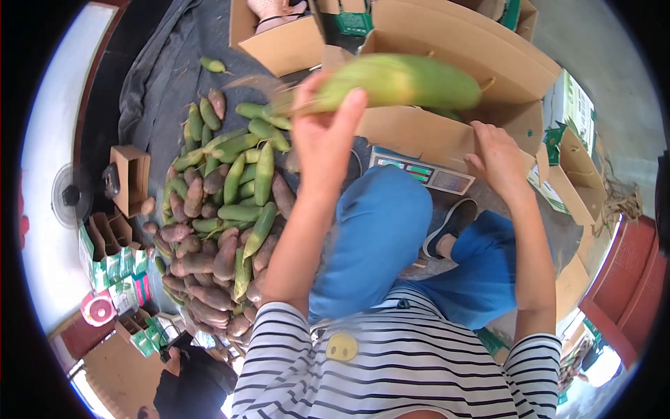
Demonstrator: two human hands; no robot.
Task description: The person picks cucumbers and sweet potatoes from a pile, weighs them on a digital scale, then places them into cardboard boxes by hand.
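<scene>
One radish is over the open box, clamped in the left hand. Fingers of the right hand grip the flap, which partly hides the scale; a heap lies at left.

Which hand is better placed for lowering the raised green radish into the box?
Probably the left hand: it holds the radish, which overlaps the box opening in this view. The right hand is at the box's edge, seemingly better placed for steadying it.
</scene>
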